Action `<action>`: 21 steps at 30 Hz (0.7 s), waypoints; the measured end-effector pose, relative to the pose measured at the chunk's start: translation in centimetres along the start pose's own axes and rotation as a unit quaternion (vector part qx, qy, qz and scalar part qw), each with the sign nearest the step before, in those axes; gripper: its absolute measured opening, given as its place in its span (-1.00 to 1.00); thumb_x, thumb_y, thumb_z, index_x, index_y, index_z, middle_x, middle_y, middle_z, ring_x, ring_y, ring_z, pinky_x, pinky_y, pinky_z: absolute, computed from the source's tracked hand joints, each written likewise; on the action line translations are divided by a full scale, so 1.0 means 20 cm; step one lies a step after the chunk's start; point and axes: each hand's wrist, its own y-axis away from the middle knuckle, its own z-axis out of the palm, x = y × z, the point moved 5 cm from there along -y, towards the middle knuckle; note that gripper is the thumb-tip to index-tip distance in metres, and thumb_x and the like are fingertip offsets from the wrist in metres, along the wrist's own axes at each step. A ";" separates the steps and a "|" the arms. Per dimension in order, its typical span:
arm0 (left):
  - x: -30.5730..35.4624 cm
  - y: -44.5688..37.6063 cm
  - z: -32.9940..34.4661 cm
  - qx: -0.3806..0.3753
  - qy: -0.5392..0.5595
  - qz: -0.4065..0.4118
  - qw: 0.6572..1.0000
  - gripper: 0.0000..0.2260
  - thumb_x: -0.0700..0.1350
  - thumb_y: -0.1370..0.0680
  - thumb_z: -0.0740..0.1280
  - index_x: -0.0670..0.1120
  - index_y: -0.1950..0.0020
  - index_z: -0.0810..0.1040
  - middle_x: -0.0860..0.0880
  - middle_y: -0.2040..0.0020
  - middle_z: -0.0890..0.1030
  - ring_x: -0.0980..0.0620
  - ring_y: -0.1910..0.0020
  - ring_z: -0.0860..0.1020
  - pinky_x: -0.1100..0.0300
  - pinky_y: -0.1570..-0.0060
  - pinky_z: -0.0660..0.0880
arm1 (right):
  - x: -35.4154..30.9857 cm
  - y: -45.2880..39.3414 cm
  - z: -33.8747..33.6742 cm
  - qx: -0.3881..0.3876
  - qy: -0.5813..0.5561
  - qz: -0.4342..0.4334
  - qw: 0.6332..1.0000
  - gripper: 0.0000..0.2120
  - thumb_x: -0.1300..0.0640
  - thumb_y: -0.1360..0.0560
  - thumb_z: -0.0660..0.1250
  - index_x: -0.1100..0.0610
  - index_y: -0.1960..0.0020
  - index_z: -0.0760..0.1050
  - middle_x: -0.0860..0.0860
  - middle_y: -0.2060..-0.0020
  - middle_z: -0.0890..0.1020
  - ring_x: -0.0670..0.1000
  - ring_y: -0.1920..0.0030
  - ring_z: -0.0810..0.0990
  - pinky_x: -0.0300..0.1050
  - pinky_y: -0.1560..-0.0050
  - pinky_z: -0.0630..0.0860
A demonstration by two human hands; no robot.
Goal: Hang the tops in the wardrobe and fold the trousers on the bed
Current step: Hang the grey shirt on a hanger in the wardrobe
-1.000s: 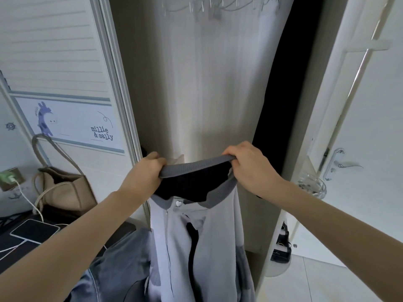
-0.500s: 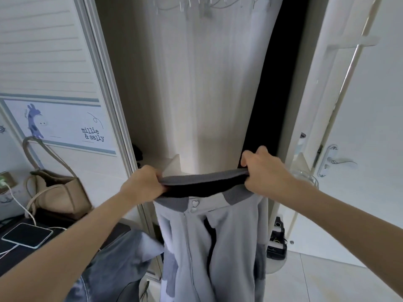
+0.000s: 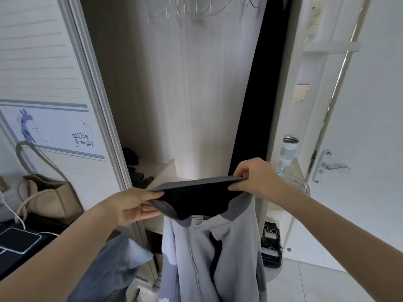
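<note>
**Holding a grey jacket open at the collar, before the wardrobe**

Stretching across the lower middle of the frame, the jacket [image 3: 209, 253] hangs by its dark collar, the pale body and zip falling straight down toward the bottom edge. The left hand [image 3: 133, 207] pinches the collar's left end between thumb and fingers; the right hand [image 3: 255, 178] is clamped on its right end, a little higher. Pulling the neck wide this way likely readies it for a hanger. Behind it the wardrobe [image 3: 178, 94] stands open, with empty wire hangers [image 3: 196, 12] blurred along the top edge, well above the jacket. A beige bag [image 3: 46, 197] sits at the left, a phone [image 3: 19, 239] on charge below it. At right, a white door [image 3: 370, 127] stands ajar.
</note>
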 end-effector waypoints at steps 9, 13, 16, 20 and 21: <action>0.32 0.08 0.01 -0.035 0.097 0.049 0.993 -0.80 -0.03 -0.51 0.33 -0.13 0.06 0.66 -0.12 0.14 0.69 -0.04 0.19 0.66 0.15 0.18 0.61 | 0.02 -0.17 0.03 0.058 -0.214 0.037 0.974 -0.63 0.05 -0.60 0.21 0.27 0.29 0.41 0.11 0.40 0.35 0.04 0.34 0.37 -0.08 0.23 0.35; 0.57 0.09 -0.02 0.002 0.082 0.099 0.992 -0.83 -0.01 -0.44 0.39 -0.10 0.13 0.65 -0.07 0.19 0.70 0.01 0.27 0.67 0.21 0.24 0.61 | -0.05 -0.31 -0.08 0.126 -0.261 0.035 0.957 -0.68 0.08 -0.62 0.18 0.18 0.28 0.38 0.11 0.37 0.35 0.04 0.32 0.37 -0.09 0.21 0.35; 0.80 0.08 -0.01 0.004 0.087 0.159 0.983 -0.80 0.00 -0.43 0.40 -0.08 0.04 0.63 -0.05 0.08 0.68 0.02 0.21 0.67 0.21 0.20 0.62 | -0.15 -0.41 -0.18 0.148 -0.246 0.003 0.958 -0.68 0.09 -0.61 0.18 0.21 0.28 0.37 0.10 0.38 0.34 0.04 0.32 0.36 -0.09 0.22 0.36; 1.11 0.05 0.04 0.017 0.067 0.226 0.972 -0.75 -0.01 -0.54 0.35 -0.13 -0.12 0.62 -0.10 -0.04 0.69 -0.07 0.01 0.64 0.06 0.07 0.55 | -0.31 -0.54 -0.34 0.191 -0.202 -0.042 0.960 -0.76 0.14 -0.60 0.21 0.28 0.15 0.47 0.05 0.35 0.46 0.00 0.29 0.45 -0.10 0.19 0.42; 1.20 0.03 0.04 0.039 0.057 0.249 0.966 -0.73 -0.01 -0.54 0.37 -0.15 -0.15 0.61 -0.12 -0.05 0.68 -0.09 -0.02 0.64 0.06 0.07 0.54 | -0.35 -0.58 -0.37 0.197 -0.192 -0.047 0.960 -0.84 0.15 -0.59 0.22 0.20 0.12 0.48 0.00 0.32 0.49 -0.03 0.27 0.47 -0.11 0.17 0.45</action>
